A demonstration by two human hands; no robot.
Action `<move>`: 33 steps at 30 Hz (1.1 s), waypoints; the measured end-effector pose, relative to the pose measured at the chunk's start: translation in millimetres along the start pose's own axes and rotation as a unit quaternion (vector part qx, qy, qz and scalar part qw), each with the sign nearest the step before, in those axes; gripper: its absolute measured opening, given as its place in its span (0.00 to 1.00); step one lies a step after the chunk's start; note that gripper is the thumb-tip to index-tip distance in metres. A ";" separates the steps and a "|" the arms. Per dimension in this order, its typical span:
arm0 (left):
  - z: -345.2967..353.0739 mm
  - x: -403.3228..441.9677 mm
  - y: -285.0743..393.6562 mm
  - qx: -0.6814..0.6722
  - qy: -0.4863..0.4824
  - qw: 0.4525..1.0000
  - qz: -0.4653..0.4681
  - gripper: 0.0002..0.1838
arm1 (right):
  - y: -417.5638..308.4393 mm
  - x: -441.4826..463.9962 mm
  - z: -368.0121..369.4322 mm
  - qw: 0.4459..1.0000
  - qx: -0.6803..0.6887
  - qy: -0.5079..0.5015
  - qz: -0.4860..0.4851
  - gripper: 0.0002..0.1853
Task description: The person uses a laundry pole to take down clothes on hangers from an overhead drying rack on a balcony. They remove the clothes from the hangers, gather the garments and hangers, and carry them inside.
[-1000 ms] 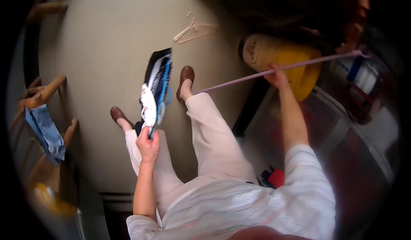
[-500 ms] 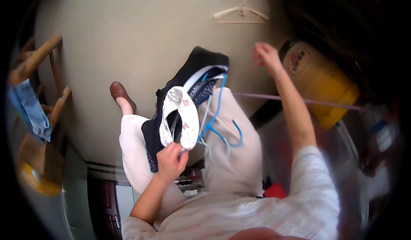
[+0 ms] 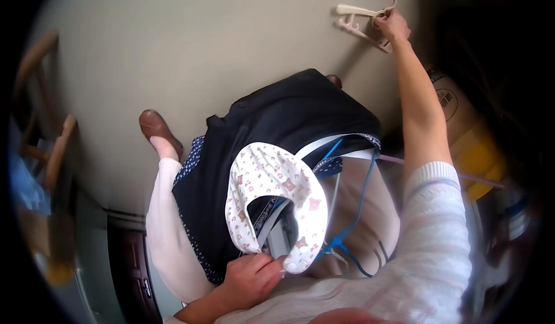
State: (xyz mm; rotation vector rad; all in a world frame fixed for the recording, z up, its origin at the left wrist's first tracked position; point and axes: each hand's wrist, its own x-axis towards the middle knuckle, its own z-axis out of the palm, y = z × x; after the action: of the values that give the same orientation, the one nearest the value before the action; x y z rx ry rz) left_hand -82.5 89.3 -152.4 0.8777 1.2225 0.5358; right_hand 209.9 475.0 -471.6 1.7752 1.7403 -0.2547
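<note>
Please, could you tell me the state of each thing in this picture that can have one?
Left hand: closed on the bib
White printed bib: held near its ends
Black garment: draped across the lap
Blue hanger: reaches the garment's opening
Right hand: closed on the cream hanger
Cream hanger: gripped, bare
Brown shoe: worn
Dark red door: cannot tell whether shut

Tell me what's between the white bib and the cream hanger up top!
In the head view: black cloth, a brown shoe tip, then bare floor.
</note>
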 end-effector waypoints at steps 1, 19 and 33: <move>0.3 -0.7 -0.4 0.002 0.006 1.000 0.005 0.11 | -1.1 -1.5 -1.6 1.000 0.008 -0.018 -0.006 0.26; 8.7 -17.6 9.5 0.096 0.015 0.995 0.020 0.16 | -124.4 -274.7 -165.9 0.783 0.198 -0.243 -0.537 0.17; -5.7 -38.5 37.9 0.119 0.055 0.989 0.064 0.10 | -88.0 -355.2 -217.7 0.621 -0.059 -0.261 -0.737 0.07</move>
State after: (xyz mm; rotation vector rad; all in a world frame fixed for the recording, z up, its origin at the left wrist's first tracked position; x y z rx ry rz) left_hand -95.1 83.2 -99.9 1.1473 1.3551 0.5551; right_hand 25.3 294.4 -133.0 -0.2939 2.1648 -1.1192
